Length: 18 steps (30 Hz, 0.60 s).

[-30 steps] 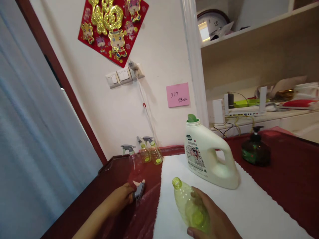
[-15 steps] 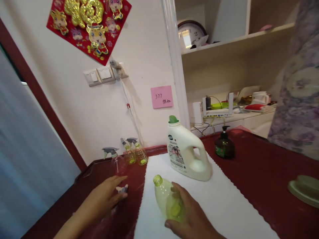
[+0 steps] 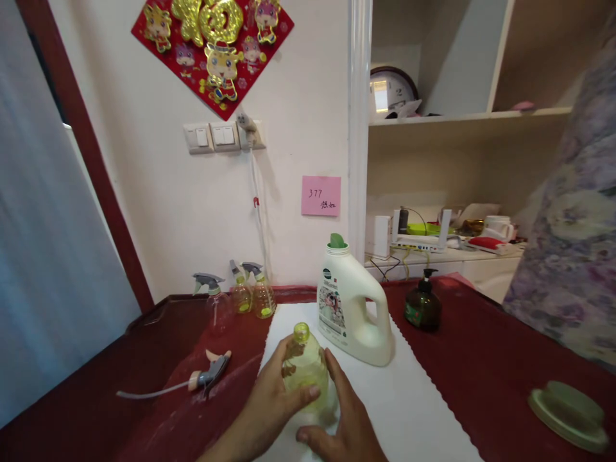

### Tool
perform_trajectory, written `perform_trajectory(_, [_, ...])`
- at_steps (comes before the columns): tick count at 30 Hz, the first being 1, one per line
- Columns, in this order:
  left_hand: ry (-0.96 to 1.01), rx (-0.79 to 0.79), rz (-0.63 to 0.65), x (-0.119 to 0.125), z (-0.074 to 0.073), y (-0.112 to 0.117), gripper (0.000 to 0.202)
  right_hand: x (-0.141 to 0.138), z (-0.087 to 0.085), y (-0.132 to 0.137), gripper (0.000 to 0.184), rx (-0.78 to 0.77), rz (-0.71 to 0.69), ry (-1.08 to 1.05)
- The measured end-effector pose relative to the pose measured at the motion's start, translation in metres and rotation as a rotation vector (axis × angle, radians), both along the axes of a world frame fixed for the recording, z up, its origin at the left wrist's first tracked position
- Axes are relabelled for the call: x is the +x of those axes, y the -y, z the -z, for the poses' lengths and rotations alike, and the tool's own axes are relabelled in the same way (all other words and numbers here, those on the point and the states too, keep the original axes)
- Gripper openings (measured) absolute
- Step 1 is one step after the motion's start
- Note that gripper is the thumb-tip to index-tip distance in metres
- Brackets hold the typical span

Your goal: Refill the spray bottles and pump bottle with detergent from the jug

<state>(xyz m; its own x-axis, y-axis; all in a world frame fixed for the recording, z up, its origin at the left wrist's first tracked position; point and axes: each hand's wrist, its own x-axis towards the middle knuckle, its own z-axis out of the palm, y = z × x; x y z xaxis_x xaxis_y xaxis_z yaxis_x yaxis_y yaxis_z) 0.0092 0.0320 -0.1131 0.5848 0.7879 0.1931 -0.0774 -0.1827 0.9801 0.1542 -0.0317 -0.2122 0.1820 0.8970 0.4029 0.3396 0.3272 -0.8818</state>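
Observation:
A see-through yellow-green spray bottle (image 3: 306,367) without its head stands nearly upright over the white cloth, its neck open. Around its left side wraps my left hand (image 3: 274,401), thumb across the front. My right hand (image 3: 344,410) holds the bottle's right side with its fingers; its thumb is low near the base. To the left, a grey and peach trigger spray head (image 3: 209,373) with a thin dip tube lies on the red table. Behind the bottle stands a large pale detergent jug (image 3: 356,308) with a handle and something green in its mouth.
Several spray bottles with heads, one of them pink (image 3: 219,311), stand by the wall. On the right are a dark pump bottle (image 3: 422,305) and a pale green lid-like object (image 3: 568,414). The white cloth (image 3: 409,398) covers the middle of the red table (image 3: 462,346).
My left hand has left the spray head and moved right onto the bottle, which is now more upright. The spray head and its tube are uncovered. The view has turned slightly.

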Motion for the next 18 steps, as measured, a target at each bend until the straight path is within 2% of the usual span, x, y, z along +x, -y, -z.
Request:
perform_trajectory(2, [-0.059,0.053,-0.128,-0.006,0.010,-0.013,0.085,-0.002,0.009,-0.001,0.096,0.099,0.075,0.042])
perform_trajectory(4, [-0.105,0.101,-0.219,-0.011,0.021,-0.023,0.086,-0.004,0.015,-0.002,0.078,0.183,0.167,0.062])
perform_trajectory(7, [-0.113,0.098,-0.235,-0.015,0.038,-0.032,0.085,-0.005,0.017,-0.002,0.055,0.205,0.266,0.058])
perform_trajectory(10, [-0.139,0.087,-0.212,-0.016,0.051,-0.034,0.082,-0.005,0.009,0.001,0.044,0.216,0.313,0.032])
perform_trajectory(14, [-0.184,0.122,-0.204,-0.016,0.058,-0.034,0.081,-0.001,-0.018,0.011,0.040,0.204,0.374,0.003])
perform_trajectory(18, [-0.258,0.156,-0.221,-0.016,0.056,-0.033,0.081,0.022,-0.066,0.024,0.046,0.207,0.507,-0.062])
